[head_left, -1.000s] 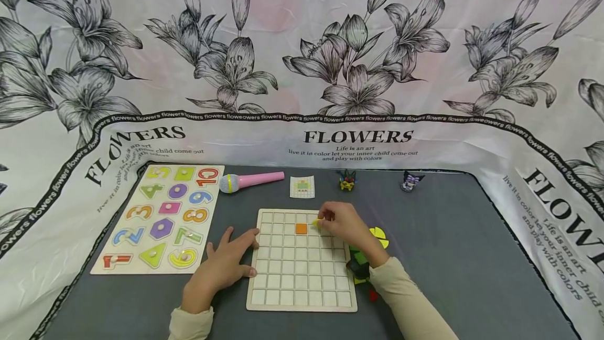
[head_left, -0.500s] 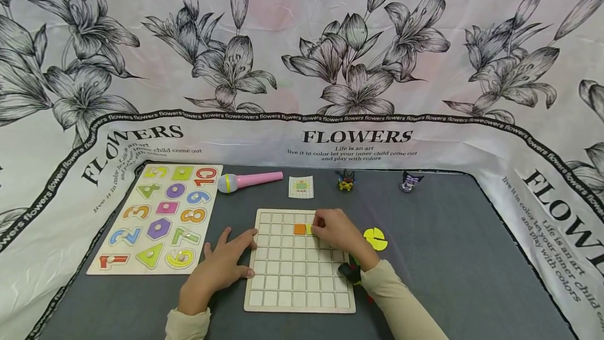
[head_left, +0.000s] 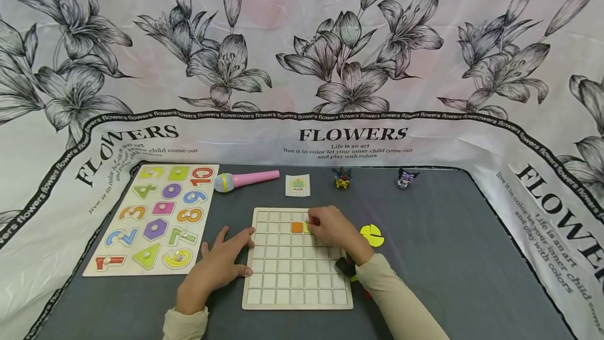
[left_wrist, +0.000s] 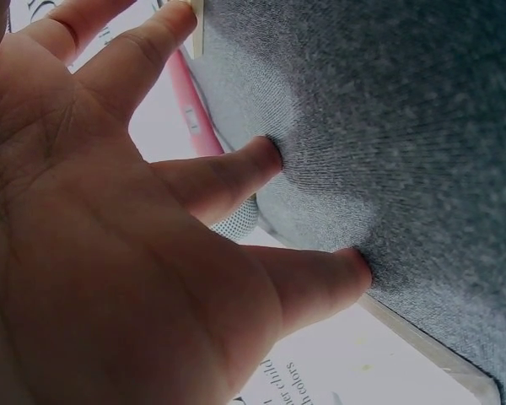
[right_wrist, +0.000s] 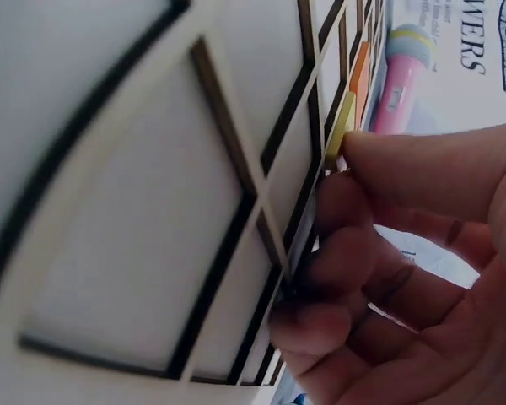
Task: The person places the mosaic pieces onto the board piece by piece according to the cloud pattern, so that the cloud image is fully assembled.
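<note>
A pale wooden grid board lies in the middle of the grey table. My left hand is at its left edge with spread fingers; the left wrist view shows two of its fingertips pressing the grey cloth. An orange square tile sits in a cell near the board's top. Just right of it is a yellow tile, partly hidden by my right hand. In the right wrist view the thumb and curled fingers pinch the yellow tile low over its cell, beside the orange tile.
Left of the grid lies a number-and-shape puzzle board. Along the back are a pink toy microphone, a small pattern card and two figurines, one yellow-black, one purple. Yellow rounded pieces lie beyond my right wrist.
My right hand has brought the yellow tile left and slightly down, to the cell beside the orange tile. My left hand has stayed at the board's edge, and the head view has shifted a little.
</note>
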The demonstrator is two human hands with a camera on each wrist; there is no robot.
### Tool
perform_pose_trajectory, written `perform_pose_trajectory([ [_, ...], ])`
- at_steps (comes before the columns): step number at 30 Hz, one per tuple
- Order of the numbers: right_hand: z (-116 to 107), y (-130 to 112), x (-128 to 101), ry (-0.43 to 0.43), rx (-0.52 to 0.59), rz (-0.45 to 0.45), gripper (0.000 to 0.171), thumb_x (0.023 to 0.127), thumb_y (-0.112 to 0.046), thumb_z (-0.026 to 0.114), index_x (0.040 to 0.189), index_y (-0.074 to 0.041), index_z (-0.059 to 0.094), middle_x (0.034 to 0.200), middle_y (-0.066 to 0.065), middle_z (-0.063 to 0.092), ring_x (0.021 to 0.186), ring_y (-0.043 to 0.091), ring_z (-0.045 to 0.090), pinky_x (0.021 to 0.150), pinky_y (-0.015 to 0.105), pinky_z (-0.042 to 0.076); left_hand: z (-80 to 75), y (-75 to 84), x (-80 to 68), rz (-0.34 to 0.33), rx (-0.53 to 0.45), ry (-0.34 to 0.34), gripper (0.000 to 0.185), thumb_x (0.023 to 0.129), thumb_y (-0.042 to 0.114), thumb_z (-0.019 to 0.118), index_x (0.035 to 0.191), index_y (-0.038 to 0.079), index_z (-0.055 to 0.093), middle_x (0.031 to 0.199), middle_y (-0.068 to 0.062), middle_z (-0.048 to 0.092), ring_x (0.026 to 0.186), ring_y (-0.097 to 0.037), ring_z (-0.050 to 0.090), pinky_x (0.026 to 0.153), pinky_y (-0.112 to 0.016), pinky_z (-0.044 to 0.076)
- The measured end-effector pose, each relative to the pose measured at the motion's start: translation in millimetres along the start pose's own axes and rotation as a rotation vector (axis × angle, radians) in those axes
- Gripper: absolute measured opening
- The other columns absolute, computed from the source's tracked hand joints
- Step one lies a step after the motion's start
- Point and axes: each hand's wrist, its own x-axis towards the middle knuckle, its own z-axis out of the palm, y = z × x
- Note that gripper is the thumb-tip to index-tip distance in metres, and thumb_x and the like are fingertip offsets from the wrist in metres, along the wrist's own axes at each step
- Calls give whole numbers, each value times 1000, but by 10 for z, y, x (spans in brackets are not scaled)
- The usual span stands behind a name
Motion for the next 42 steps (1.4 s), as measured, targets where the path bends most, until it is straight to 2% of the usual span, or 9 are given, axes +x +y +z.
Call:
perform_pose_trajectory([
  [3,-7,-3,-1,1,-1,3,23,96,-2,73,80,-14,63,69,-9,57,61,7,49,60,28,44,-3,1,7,5,-2,4,56,81,12,93,130,21,67,161,-11,52,156,-59,16,106,-93,2],
  [6,-20,-1,-35,11,38,17,17,96,-2,73,84,-13,67,73,-8,60,63,6,52,61,28,47,-2,-4,5,7,-4,4,52,81,12,93,126,21,67,162,-10,51,156,-59,15,106,-93,2],
  [11,-132,19,-234,66,129,62,6,100,-6,72,93,-7,71,77,-6,62,65,8,53,60,29,48,3,-7,-2,16,-6,7,55,81,12,93,128,21,66,161,-10,52,156,-59,16,105,-93,3],
  [13,-192,48,-335,87,140,91,5,101,-8,72,97,-5,72,78,-6,62,66,9,53,60,30,48,0,-5,-10,10,-5,7,62,81,12,93,136,20,64,158,-11,55,156,-59,16,105,-93,3],
  [18,-324,183,-554,141,129,165,5,101,-7,73,104,-3,74,84,-5,65,71,11,57,64,33,51,-15,-6,-32,-9,1,3,74,81,13,93,148,18,59,152,-12,60,156,-59,15,106,-93,3],
  [24,-501,359,-785,229,106,254,7,100,-5,74,106,-2,75,90,-1,69,78,16,60,69,37,52,-9,-8,-6,-3,4,-3,73,82,14,93,147,17,59,155,-14,57,156,-59,15,106,-93,3],
  [29,-529,527,-966,291,106,309,6,99,-3,74,104,-1,75,90,2,68,77,17,58,68,36,52,24,-12,-3,-13,-6,-18,72,82,13,92,146,18,60,157,-13,55,156,-58,14,106,-93,2],
  [34,-502,670,-1069,285,121,344,6,98,-2,75,104,0,74,89,3,66,76,18,58,65,34,51,54,-19,-16,-10,-11,-25,81,82,13,92,153,17,55,149,-8,63,156,-59,15,106,-93,2],
  [42,-515,802,-1097,258,127,321,12,95,-1,77,105,4,72,92,6,65,80,21,60,70,38,54,28,-1,1,-8,-6,-16,86,82,13,93,156,17,51,141,-2,68,156,-59,16,105,-93,2],
])
